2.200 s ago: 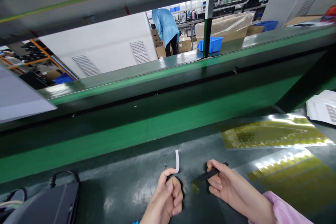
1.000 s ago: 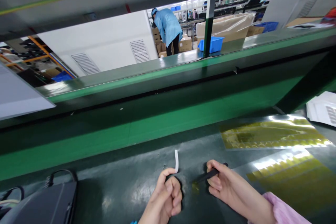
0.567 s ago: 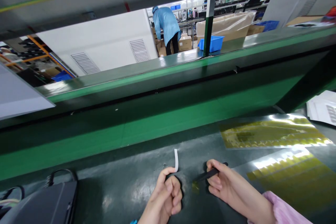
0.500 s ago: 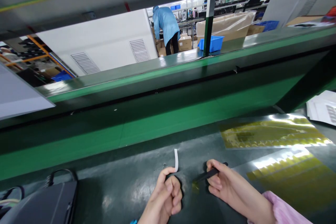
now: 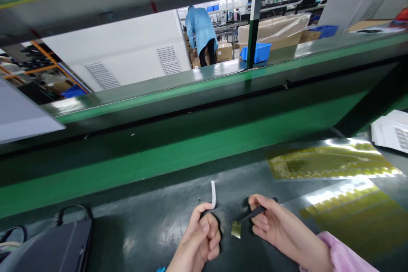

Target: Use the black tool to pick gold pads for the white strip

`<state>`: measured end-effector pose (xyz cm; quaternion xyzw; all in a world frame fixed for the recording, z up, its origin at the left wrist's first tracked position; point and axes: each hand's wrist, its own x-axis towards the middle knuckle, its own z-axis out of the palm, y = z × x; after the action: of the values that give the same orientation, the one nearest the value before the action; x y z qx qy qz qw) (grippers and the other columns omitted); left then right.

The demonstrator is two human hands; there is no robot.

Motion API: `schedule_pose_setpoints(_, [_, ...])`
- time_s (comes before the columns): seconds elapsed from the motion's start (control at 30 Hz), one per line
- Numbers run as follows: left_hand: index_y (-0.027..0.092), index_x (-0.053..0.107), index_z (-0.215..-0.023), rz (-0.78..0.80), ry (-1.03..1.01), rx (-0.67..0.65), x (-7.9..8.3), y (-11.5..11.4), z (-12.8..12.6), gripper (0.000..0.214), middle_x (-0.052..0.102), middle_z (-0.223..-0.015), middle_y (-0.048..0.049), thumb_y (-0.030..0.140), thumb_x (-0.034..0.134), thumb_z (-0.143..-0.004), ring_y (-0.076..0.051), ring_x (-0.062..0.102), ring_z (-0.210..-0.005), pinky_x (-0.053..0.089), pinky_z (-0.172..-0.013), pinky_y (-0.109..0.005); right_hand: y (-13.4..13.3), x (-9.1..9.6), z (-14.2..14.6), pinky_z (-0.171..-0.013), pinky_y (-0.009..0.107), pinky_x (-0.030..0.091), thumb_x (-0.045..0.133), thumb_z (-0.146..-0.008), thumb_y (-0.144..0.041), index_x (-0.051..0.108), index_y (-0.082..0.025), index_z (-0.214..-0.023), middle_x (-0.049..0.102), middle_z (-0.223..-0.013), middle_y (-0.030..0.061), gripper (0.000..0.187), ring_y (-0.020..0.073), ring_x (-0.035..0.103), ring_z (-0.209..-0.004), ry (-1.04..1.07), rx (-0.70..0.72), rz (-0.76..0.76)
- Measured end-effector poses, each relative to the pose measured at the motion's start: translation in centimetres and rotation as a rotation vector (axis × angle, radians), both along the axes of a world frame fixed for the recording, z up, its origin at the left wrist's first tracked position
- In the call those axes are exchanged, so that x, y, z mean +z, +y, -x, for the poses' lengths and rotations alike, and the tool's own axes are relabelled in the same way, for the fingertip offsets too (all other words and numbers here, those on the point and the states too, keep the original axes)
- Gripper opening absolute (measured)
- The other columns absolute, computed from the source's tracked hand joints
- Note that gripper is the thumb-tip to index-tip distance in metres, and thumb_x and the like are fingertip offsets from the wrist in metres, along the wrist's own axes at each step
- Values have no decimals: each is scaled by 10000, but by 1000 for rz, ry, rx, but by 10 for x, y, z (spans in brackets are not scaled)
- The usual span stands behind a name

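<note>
A narrow white strip [image 5: 213, 194] stands up from the tip of the index finger of my left hand [image 5: 199, 233]. That finger reaches forward while the others curl toward the palm. My right hand [image 5: 270, 216] is closed around black tweezers [image 5: 257, 211], pointed toward the left. At their tip is a small square of shiny yellow film [image 5: 236, 229], just above or against the dark bench; I cannot tell which. The square lies between both hands, apart from the white strip. To the right, larger yellow film sheets [image 5: 325, 162] rest on the bench.
A dark device [image 5: 57, 246] with a cable sits at the front left. White papers [image 5: 390, 129] lie at the far right. A green ledge [image 5: 178, 144] runs behind the bench. Beyond it, a person in blue [image 5: 200, 27] bends over boxes near a blue bin [image 5: 259, 52].
The yellow film square has turned and now shows as a brighter, clearer shape at the tweezers' tip. My right hand has shifted slightly left; my left hand has hardly moved.
</note>
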<state>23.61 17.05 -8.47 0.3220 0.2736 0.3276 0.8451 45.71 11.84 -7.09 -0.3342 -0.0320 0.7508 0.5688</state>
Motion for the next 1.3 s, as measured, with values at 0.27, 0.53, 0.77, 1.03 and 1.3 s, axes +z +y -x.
schedule_pose_setpoints(0.27, [282,560,-1200,-11,8,-10,0,-1,2,326,418,-768,36,413,656,-918,-78,314,-583,186,-494,-237,-2,3,0,-561,231,327,939,-571,-493,809,-132,-867,424,-507,-57,485,80,354,-515,-56,-7,66])
schedule_pose_setpoints(0.53, [290,568,-1181,-37,-26,-13,-1,-1,0,296,412,-764,39,423,643,-927,-79,312,-575,203,-491,-239,0,12,1,-570,233,340,952,-528,-488,818,-103,-991,408,-485,-54,617,85,330,-532,-85,-5,90])
schedule_pose_setpoints(0.77, [281,567,-1194,-43,-37,-16,-1,-1,0,295,425,-772,34,404,632,-933,-82,345,-587,220,-493,-242,0,12,1,-570,232,340,945,-540,-489,808,-92,-1024,427,-501,-46,640,84,324,-540,-85,-3,68])
schedule_pose_setpoints(1.03, [272,559,-1191,-42,-23,-12,0,-1,0,311,420,-775,33,421,639,-930,-85,356,-595,217,-500,-245,-1,10,0,-566,224,341,949,-542,-477,809,-85,-1011,418,-482,-52,627,81,327,-533,-71,-7,81])
schedule_pose_setpoints(1.3, [287,563,-1190,-42,-33,-21,0,-1,0,281,416,-778,30,395,628,-939,-89,356,-600,229,-507,-248,-3,5,-1,-571,230,362,938,-581,-462,806,-82,-1010,443,-537,-38,588,86,342,-549,-78,-20,74])
